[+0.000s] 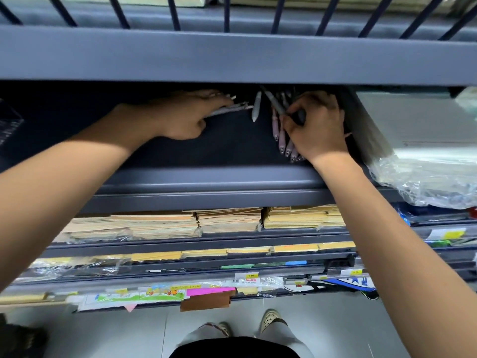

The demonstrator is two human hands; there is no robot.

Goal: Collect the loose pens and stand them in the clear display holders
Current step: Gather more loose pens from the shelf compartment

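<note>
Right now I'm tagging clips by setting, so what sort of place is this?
Probably a stationery shop: grey metal shelves hold wrapped stacks of brown paper, yellow price tags line the lower shelf edges, and loose pens lie on the upper shelf.

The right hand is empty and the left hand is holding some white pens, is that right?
Not quite. The right hand is not empty: the head view shows it gripping a bunch of dark and pinkish pens. The rest is right: the left hand is holding some white pens.
</note>
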